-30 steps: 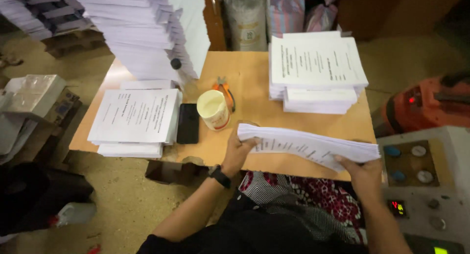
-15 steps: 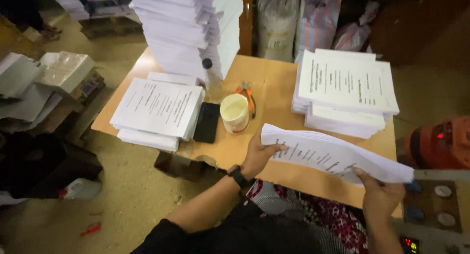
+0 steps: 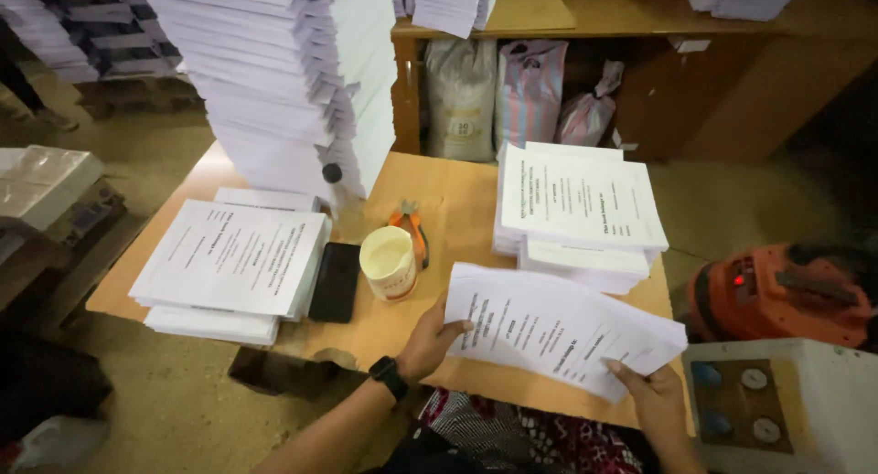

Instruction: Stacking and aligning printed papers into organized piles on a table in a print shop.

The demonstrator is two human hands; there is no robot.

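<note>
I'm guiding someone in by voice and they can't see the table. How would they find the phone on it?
Start at the wooden table with the tall leaning tower of paper at its back left corner. In front of that tower lies a low stack of printed sheets, and right of it stands a cream cup. The phone lies flat between them: the only black, flat slab among white paper.

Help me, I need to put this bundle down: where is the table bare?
Bare wood lies between the tall paper tower and the right stack, behind the cup. The left side is crowded: left stack, phone, cup.
</note>
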